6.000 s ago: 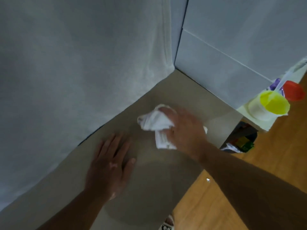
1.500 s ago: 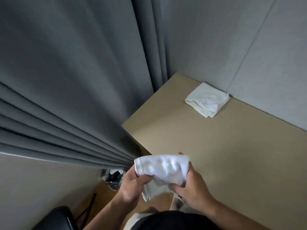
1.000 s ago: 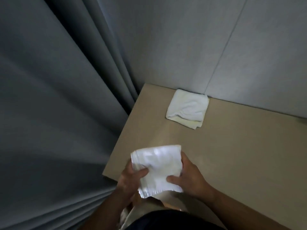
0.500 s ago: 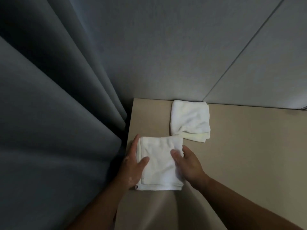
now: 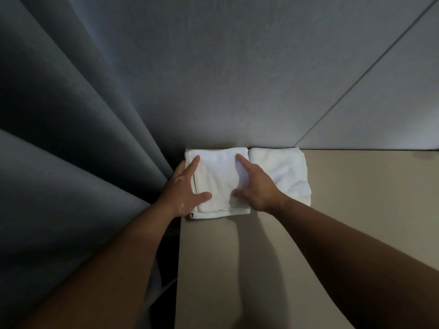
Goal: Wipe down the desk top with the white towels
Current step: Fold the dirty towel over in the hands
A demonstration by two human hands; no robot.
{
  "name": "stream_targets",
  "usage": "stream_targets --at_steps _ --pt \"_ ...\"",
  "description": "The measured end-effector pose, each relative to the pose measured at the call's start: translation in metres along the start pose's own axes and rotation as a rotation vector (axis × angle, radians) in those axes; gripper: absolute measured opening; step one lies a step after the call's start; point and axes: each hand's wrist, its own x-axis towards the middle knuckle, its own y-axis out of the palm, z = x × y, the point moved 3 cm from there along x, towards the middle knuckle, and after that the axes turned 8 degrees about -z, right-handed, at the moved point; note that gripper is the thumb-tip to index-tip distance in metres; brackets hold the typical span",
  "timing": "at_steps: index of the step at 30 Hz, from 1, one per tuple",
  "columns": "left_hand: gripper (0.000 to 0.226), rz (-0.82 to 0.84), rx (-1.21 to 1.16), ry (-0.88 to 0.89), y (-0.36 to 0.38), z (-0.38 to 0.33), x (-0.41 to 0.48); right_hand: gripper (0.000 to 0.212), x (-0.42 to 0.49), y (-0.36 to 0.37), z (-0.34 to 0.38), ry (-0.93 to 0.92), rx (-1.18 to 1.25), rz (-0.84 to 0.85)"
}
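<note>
White cloth sits in the far left corner of the desk top [image 5: 332, 233] in the head view, the only view we have. It is two folded white towels, side by side. Our left hand [image 5: 184, 188] lies flat on the left towel [image 5: 218, 181], with its fingers spread apart and its thumb resting on the near part of the cloth. This hand also hangs a little over the left edge of the desk. Our right hand [image 5: 255, 186] lies flat too, fingers apart, on the right side of the same towel. Neither hand pinches or grabs the cloth; both just press down on it. The right towel [image 5: 282, 174] lies just beside the first one, and their edges touch. Its far edge is against the grey wall [image 5: 237, 79]. The part of our right hand near the wrist covers a bit of its left side. The desk is a plain tan colour and smooth. A dark grey curtain [image 5: 71, 138] hangs in big folds on the left, right next to the desk edge. We see no words, labels or brand marks on the towels, the desk or the wall.
</note>
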Motion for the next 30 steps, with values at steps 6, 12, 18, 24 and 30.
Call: stream_targets --at_steps 6,12,18,24,30 --pt "0.106 0.027 0.075 -0.035 0.003 0.010 0.035 0.105 0.033 0.011 -0.001 -0.010 -0.151 -0.003" --pt "0.102 0.035 0.120 -0.017 0.008 0.007 0.037 0.099 0.037 0.018 -0.007 0.014 -0.225 -0.034" --pt "0.102 0.036 0.131 -0.055 0.012 0.006 0.038 0.077 0.015 0.022 -0.011 -0.073 -0.332 -0.164" --pt "0.101 0.079 0.197 -0.076 0.014 0.005 0.040 0.068 0.018 0.025 -0.012 -0.050 -0.360 -0.125" --pt "0.088 -0.052 0.185 -0.157 0.017 -0.004 0.017 0.065 -0.015 0.010 -0.018 -0.083 -0.555 -0.031"
